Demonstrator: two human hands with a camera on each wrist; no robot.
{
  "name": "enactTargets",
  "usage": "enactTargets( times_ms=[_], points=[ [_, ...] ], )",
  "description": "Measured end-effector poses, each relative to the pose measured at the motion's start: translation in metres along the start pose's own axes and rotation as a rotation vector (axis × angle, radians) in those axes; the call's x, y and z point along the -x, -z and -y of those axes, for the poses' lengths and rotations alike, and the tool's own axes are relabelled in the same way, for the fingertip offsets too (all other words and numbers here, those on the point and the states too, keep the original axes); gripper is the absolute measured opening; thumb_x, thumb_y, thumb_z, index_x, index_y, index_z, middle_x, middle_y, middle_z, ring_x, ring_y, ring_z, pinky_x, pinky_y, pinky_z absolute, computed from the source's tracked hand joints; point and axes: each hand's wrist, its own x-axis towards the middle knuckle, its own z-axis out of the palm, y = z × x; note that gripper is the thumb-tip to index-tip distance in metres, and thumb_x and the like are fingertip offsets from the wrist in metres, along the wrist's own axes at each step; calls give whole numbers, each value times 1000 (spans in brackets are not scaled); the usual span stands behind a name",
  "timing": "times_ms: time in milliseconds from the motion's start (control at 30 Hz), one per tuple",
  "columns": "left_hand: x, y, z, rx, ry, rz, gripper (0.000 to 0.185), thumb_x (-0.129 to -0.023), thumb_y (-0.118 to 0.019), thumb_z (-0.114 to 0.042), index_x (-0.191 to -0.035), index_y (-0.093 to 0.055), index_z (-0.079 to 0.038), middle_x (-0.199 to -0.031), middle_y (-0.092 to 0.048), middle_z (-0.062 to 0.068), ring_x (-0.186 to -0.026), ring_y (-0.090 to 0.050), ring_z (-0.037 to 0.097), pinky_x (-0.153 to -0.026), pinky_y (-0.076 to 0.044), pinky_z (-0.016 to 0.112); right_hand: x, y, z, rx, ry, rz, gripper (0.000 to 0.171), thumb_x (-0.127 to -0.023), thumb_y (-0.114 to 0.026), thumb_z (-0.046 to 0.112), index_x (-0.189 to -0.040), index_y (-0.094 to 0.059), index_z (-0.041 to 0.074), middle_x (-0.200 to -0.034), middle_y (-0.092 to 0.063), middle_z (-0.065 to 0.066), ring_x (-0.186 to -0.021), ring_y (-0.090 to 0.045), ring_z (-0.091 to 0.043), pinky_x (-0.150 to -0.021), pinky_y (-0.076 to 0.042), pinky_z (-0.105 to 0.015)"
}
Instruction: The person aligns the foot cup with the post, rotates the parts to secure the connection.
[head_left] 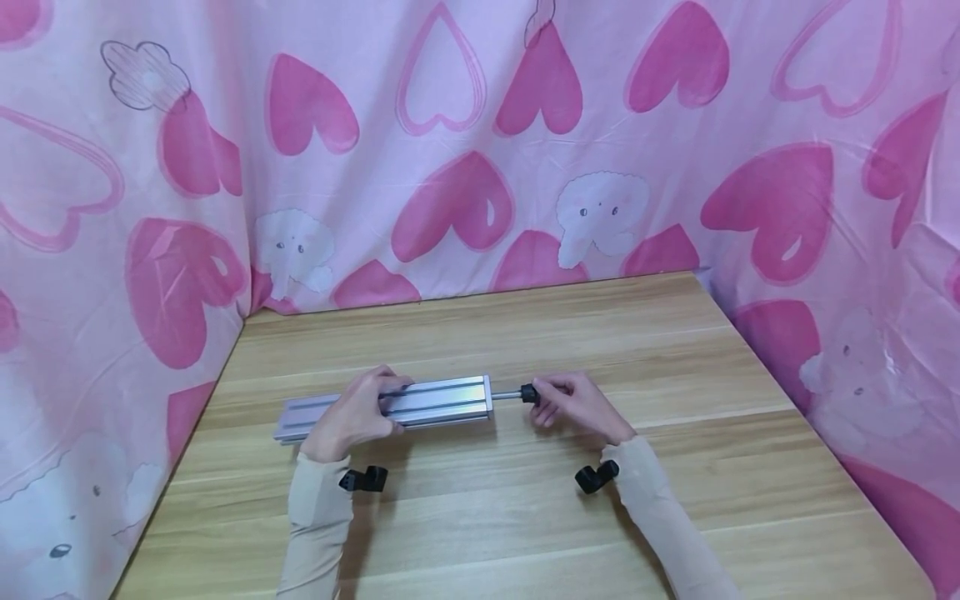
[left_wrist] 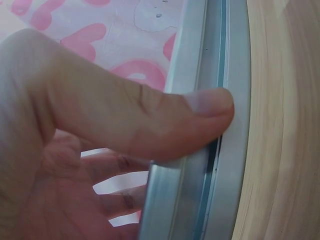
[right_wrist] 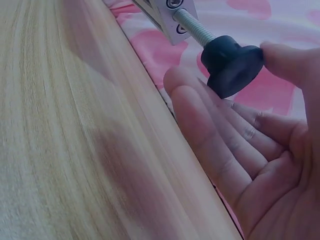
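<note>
Gripping, left hand (head_left: 352, 414): curled over near half of metal rail (head_left: 442, 400); thumb (left_wrist: 200, 117) pressed across groove on upper face, fingers wrapped under far side.
Right hand (head_left: 573, 406): at black knob (head_left: 529, 393); thumb tip and fingertips (right_wrist: 180, 90) touching knob rim, fingers only loosely bent, palm open below.
Rail position: lying flat on wooden table (head_left: 525, 517), lengthwise left to right, mid-table, close to front of both forearms.
Knob position: on threaded rod (right_wrist: 194, 26) sticking out of right end face of rail, clear of table surface.
Surroundings: pink heart-print cloth (head_left: 480, 142) hung on three sides behind and beside table.
Wrist gear: small black mounts (head_left: 365, 479) strapped at each beige sleeve (head_left: 318, 517), resting just above table.
Obstructions: left hand hiding middle stretch of rail in head view; thumb filling most of left wrist view; rod partly hidden by right fingers.
</note>
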Motion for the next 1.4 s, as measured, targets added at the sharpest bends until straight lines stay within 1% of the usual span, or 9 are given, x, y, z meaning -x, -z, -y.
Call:
enactTargets(
  times_ms=[300, 400, 500, 567, 667, 733, 833, 1100, 1400],
  points=[
    [1, 2, 3, 12, -12, -7, 60, -65, -82, -3, -124, -71, -2, -111, -67, 7, -96, -56, 22, -82, -48, 36, -5, -1, 2, -18, -30, 26, 59, -107, -45, 44, -109, -68, -10, -89, -75, -20, -74, -74, -27, -70, -61, -42],
    [2, 2, 3, 11, -15, -11, 60, -65, -83, -4, -123, -71, -2, -110, -68, 7, -94, -57, 21, -81, -48, 35, -3, 0, 1, -12, -33, 24, 59, -107, -43, 45, -116, -66, -9, -99, -74, -22, -81, -74, -29, -75, -61, -41],
    [1, 2, 3, 10, -8, -9, 61, -65, -84, -6, -124, -71, -3, -110, -67, 7, -94, -57, 21, -80, -48, 34, 1, 1, -1, 5, -16, 4, 49, -104, -53, 38, -134, -59, 0, -114, -71, -21, -94, -74, -30, -84, -59, -37],
    [1, 1, 3, 9, 2, -3, 61, -66, -85, -7, -126, -71, -4, -111, -67, 7, -95, -57, 22, -81, -47, 35, 5, 1, 0, 15, 6, -11, 50, -99, -64, 32, -143, -54, 10, -124, -66, -17, -102, -72, -28, -88, -57, -35],
    [2, 1, 3, 7, 18, -2, 62, -66, -84, -7, -127, -70, -5, -113, -66, 8, -97, -57, 23, -82, -48, 36, 7, 0, 1, 18, 57, -15, 57, -93, -73, 22, -145, -52, 16, -132, -61, -12, -109, -69, -26, -92, -55, -31],
    [2, 1, 3, 4, 25, -3, 62, -66, -85, -7, -127, -70, -5, -113, -66, 8, -97, -57, 23, -83, -48, 37, 6, -1, 2, 13, 89, -15, 57, -91, -75, 18, -144, -54, 16, -133, -61, -10, -110, -68, -25, -92, -55, -29],
    [3, 1, 3, 0, 24, 3, 63, -66, -85, -7, -128, -70, -5, -113, -67, 8, -98, -57, 23, -84, -48, 38, 6, -1, 3, 13, 110, -14, 53, -91, -75, 17, -141, -57, 13, -129, -65, -11, -109, -69, -24, -92, -54, -26],
    [3, 1, 5, 5, 28, 9, 62, -67, -85, -6, -128, -70, -5, -115, -67, 8, -100, -57, 23, -86, -48, 39, 3, -1, 2, 46, 56, -11, 48, -96, -69, 30, -137, -61, 7, -110, -75, -14, -98, -73, -27, -95, -51, -26],
    [1, 0, 5, 2, 21, 15, 64, -67, -86, -6, -128, -69, -5, -113, -66, 7, -99, -57, 23, -86, -48, 39, -1, -1, 0, 74, 57, -7, 36, -102, -59, 32, -123, -69, 4, -98, -76, -15, -85, -73, -27, -80, -58, -32]
  ],
)
